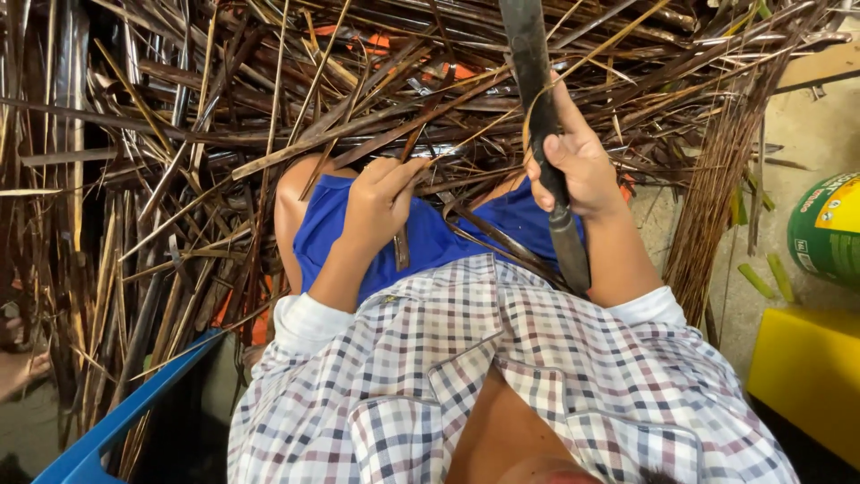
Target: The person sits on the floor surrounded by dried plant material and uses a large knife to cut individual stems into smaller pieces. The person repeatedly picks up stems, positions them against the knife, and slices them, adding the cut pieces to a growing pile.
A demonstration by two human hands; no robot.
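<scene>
My right hand (578, 161) is closed around the dark handle of a long knife (537, 108), whose blade points up and away over the pile. My left hand (381, 202) rests on my blue-clad lap and pinches a thin brown strip (401, 246) that hangs down between its fingers. A big heap of dry brown palm-leaf strips and stalks (206, 134) lies in front of my knees and to the left. Several curved strips (502, 237) cross my lap between the two hands.
A bundle of thin brown sticks (717, 197) leans at the right. A green can (829, 229) and a yellow box (806, 376) stand at the far right on the concrete floor. A blue plastic edge (125, 412) runs along the lower left.
</scene>
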